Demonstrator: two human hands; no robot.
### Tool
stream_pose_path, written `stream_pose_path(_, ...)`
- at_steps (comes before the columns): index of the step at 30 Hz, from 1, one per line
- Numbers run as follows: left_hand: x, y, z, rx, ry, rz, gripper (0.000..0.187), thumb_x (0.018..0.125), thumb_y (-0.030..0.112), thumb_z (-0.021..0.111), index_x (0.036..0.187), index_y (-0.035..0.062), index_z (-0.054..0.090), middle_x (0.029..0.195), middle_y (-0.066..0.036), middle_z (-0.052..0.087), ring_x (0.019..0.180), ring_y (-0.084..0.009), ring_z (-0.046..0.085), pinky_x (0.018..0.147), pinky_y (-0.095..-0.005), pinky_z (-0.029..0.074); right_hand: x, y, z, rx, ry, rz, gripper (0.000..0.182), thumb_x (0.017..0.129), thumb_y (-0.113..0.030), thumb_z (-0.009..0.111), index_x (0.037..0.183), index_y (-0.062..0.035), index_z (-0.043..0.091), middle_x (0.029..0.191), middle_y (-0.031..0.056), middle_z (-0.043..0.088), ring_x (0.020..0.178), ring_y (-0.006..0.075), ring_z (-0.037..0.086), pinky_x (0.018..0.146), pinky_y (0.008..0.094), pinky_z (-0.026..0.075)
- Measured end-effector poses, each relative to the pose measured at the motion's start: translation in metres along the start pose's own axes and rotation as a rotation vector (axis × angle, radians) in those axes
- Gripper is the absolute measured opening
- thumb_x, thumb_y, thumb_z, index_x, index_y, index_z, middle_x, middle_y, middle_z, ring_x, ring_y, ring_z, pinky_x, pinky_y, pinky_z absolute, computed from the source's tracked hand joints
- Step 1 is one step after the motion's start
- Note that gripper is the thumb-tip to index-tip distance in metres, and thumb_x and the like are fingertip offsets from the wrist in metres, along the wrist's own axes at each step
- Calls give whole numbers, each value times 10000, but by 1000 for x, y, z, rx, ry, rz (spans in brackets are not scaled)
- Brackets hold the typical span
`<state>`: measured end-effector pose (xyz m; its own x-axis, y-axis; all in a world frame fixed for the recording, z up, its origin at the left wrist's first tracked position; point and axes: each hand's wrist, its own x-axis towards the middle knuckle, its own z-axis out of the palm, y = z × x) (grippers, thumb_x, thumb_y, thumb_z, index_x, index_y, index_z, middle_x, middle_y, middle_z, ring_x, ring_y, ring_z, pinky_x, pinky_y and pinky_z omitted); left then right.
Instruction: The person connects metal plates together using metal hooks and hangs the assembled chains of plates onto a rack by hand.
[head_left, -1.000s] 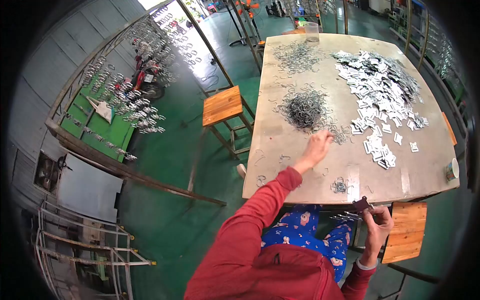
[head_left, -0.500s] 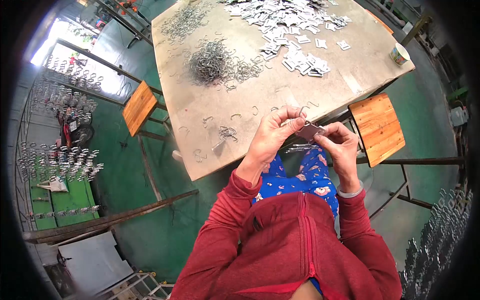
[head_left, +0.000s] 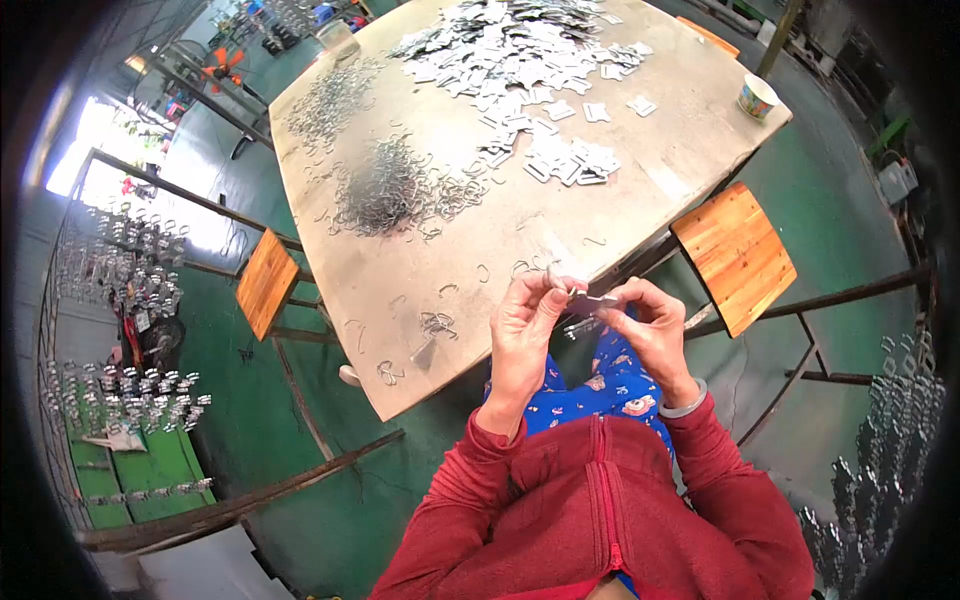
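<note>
My left hand [head_left: 524, 328] is pinched at the near edge of the table, thumb against fingers, on a small wire hook that is mostly hidden by the fingertips. Between the two hands lies a flat metal plate [head_left: 592, 303], seen nearly edge-on. Its right end is gripped by the thumb and fingers of my right hand [head_left: 648, 322]; its left end meets my left fingertips. Below the plate, more small metal pieces [head_left: 578, 328] show over my lap. A few loose wire hooks [head_left: 437, 324] are scattered on the table left of my left hand.
On the table [head_left: 640, 215] are a dense heap of wire hooks [head_left: 385, 190], a large spread of metal plates [head_left: 520, 60] and a paper cup [head_left: 757, 97]. Wooden stools [head_left: 735, 258] stand at its sides. Racks of hanging metal parts [head_left: 125, 395] flank me left and right.
The view has shifted, so the table sits further left and the heaps look lower. The plate has tilted from showing its face to nearly edge-on, still between both hands.
</note>
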<state>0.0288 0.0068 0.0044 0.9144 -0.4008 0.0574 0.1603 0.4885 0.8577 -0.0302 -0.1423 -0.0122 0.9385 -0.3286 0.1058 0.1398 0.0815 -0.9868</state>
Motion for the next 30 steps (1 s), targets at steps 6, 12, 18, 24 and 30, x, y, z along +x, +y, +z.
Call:
stream_pose_path(6,5,3,2,83,-57,-60,150,897,137,585,980,12,571,1010,-81,627,913,-101,560,842,-241,447,0,1,-3,45,75,67,131,729,41,699,839,-8,647,747,-18,601,684,41,523,614,189,412)
stream_pose_path(12,10,-4,3,96,-40,-81,159,890,140,596,979,10,573,994,-90,638,911,-109,577,848,-245,454,3,3,-4,37,92,40,134,721,41,703,834,-6,648,738,-17,603,664,38,519,588,184,402)
stream_pose_path(18,9,-9,9,39,-2,-57,146,896,123,582,979,4,563,989,-114,643,920,-123,590,846,-260,464,4,4,-7,-10,68,-14,128,723,49,693,831,-3,647,740,-9,592,678,44,507,592,189,385)
stream_pose_path(24,4,-12,14,73,19,-21,125,907,110,563,972,4,549,982,-109,640,898,-119,587,829,-258,466,2,10,-11,16,59,-46,137,719,58,694,834,3,646,749,23,595,679,73,508,599,208,387)
stream_pose_path(30,-4,-19,19,319,-2,221,86,898,35,544,977,9,522,989,-123,604,931,-173,581,833,-288,456,5,3,-17,-143,-62,-246,156,705,67,681,843,-4,663,755,56,622,673,124,539,602,244,422)
